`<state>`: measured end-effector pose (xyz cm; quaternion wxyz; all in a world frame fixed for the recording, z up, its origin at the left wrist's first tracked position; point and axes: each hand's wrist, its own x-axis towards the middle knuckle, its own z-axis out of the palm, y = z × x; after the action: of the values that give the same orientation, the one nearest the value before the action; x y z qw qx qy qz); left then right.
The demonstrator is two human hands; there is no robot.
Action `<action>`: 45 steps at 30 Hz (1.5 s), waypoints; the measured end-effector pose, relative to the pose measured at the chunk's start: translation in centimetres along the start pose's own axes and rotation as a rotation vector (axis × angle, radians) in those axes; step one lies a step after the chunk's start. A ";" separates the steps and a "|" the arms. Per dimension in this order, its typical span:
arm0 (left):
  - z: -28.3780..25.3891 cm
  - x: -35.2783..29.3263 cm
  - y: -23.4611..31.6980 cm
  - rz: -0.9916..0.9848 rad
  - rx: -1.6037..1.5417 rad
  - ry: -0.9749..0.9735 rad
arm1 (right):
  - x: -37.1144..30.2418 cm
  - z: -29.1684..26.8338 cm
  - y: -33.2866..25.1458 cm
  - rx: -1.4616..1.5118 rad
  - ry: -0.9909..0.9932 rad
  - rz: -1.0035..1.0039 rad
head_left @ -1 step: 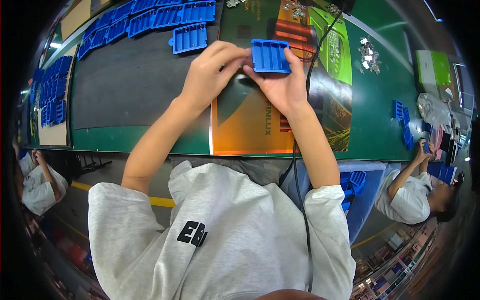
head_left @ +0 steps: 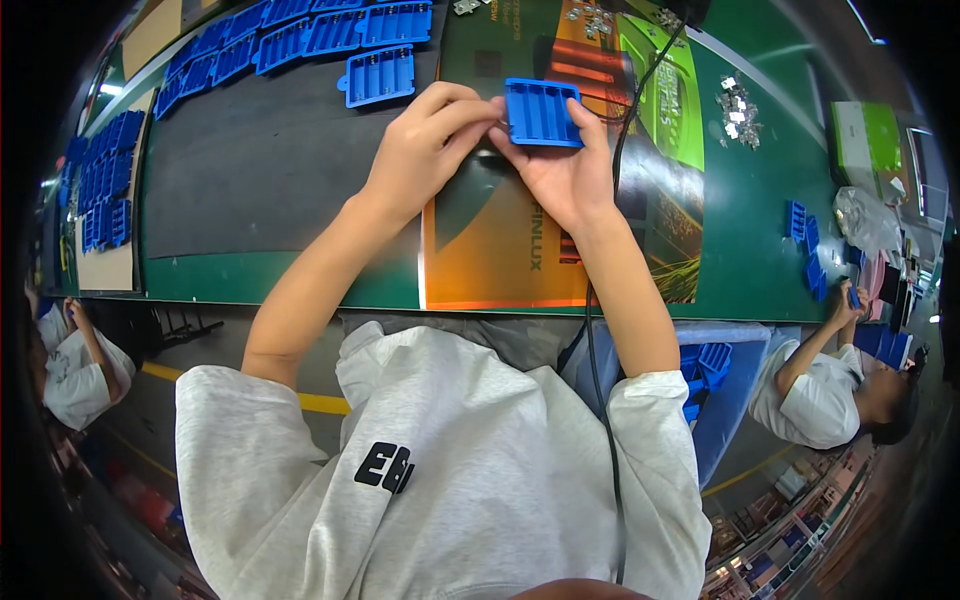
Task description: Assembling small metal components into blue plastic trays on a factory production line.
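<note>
A blue plastic battery holder [head_left: 543, 113] with several long slots is gripped in my right hand [head_left: 567, 175], thumb on its right edge and fingers beneath it. My left hand [head_left: 425, 140] is closed in a pinch at the holder's left edge. Whatever sits between those fingertips is too small to make out. Just beyond my left hand, a similar blue holder [head_left: 379, 76] with metal contacts in it lies on the dark mat [head_left: 270, 170].
More blue holders [head_left: 305, 36] stand in rows at the far left, others [head_left: 108, 180] on a board. Small metal parts [head_left: 738, 112] lie in a pile at right. A black cable [head_left: 628, 120] crosses the printed sheet [head_left: 500, 270]. Co-workers [head_left: 825, 385] sit on both sides.
The blue battery holder in my right hand has shifted very slightly to the right. My left hand keeps its pinch at the holder's edge.
</note>
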<state>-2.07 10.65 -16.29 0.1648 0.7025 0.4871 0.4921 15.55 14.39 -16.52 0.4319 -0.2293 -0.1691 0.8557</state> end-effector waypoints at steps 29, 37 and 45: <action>-0.8 0.0 0.4 -0.950 -1.217 -0.147 | -1.1 -0.4 1.4 -0.812 0.013 -0.486; -1.2 0.2 0.3 -0.939 -1.211 -0.169 | -1.5 1.0 1.0 -0.619 0.011 -0.407; -2.4 0.8 -0.3 -0.870 -1.129 -0.092 | -0.5 0.5 0.2 -0.298 -0.030 -0.074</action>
<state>-4.28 10.87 -14.99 0.7049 0.2721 0.3867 0.5288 15.39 13.85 -16.09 0.4216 -0.2715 -0.3090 0.8081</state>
